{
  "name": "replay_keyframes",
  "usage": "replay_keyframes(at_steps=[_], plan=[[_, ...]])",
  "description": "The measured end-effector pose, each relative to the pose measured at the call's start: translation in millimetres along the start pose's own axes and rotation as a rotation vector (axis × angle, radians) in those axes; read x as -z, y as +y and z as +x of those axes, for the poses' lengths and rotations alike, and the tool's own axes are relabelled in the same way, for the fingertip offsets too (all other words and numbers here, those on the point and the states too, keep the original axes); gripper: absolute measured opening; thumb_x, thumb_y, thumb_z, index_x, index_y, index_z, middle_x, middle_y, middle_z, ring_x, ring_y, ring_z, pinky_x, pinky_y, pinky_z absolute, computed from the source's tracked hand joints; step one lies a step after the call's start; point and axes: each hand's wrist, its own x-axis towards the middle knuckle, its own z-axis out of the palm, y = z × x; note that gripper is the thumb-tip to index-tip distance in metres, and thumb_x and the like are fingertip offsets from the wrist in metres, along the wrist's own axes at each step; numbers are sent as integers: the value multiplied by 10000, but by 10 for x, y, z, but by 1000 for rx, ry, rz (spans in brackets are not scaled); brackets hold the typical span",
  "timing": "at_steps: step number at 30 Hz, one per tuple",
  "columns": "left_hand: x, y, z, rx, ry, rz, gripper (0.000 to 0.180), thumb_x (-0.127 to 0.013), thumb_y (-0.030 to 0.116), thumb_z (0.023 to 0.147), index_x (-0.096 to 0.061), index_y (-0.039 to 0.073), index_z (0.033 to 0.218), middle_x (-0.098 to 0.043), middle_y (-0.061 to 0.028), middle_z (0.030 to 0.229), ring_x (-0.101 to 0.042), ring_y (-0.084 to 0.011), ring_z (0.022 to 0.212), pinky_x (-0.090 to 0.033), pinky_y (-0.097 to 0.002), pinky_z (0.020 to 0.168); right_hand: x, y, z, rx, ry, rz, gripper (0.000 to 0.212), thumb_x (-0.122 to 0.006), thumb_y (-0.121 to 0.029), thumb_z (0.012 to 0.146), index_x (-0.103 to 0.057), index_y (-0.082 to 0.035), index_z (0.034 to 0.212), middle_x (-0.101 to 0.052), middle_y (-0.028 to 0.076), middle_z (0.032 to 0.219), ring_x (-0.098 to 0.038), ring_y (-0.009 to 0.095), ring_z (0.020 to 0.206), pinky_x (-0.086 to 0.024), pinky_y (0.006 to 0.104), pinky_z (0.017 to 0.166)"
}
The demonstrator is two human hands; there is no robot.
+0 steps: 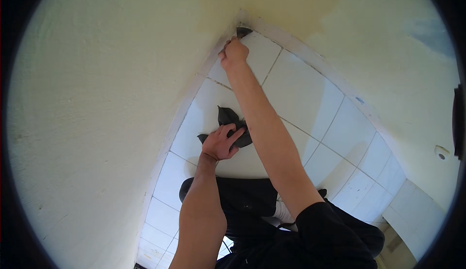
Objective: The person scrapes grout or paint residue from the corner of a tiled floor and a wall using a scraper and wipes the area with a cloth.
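Observation:
My right hand reaches out to the far corner, where the two walls meet the floor. Its fingers are closed around a small dark wedge-shaped thing whose wide end points into the corner; its exact kind cannot be made out. Nearer to me, my left hand rests on a crumpled black cloth on the tiles, with its fingers bent over it. Pointed corners of the cloth stick out past the fingers. The right forearm passes over the cloth's right side and hides part of it.
White floor tiles with dark joints lie between a cream wall on the left and another wall on the right. A low skirting strip runs along the base. A small white wall fitting is at the right. My dark-clad knees are below.

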Motion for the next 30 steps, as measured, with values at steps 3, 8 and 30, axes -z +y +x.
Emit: replay_keyframes(at_steps=[3,8,30], plan=[[-37,-33,-85,6,-9,2,656,-695,222,618,-592,216,1266,-503,-78,1157,-596,-267,929,-558,-397,741,93,115,-117,-22,-8,-43,176,-477,-124,970,-475,-100,795,-427,-4,659,-345,114,501,-215,270,400],[-23,-3,-25,8,-10,6,646,-697,214,627,-596,214,1265,-511,-69,1142,-596,-257,929,-563,-386,738,-31,-114,108,-51,-71,-25,212,-442,-130,979,-451,-108,769,-399,-10,651,-319,111,492,-207,267,397],[29,-3,-51,24,-8,-47,642,-684,222,654,-579,234,1287,-501,-59,1146,-596,-259,951,-568,-403,748,1066,-860,-147,-398,-402,-68,258,-462,-207,1007,-378,-119,779,-310,-34,639,-300,72,498,-208,221,382]])
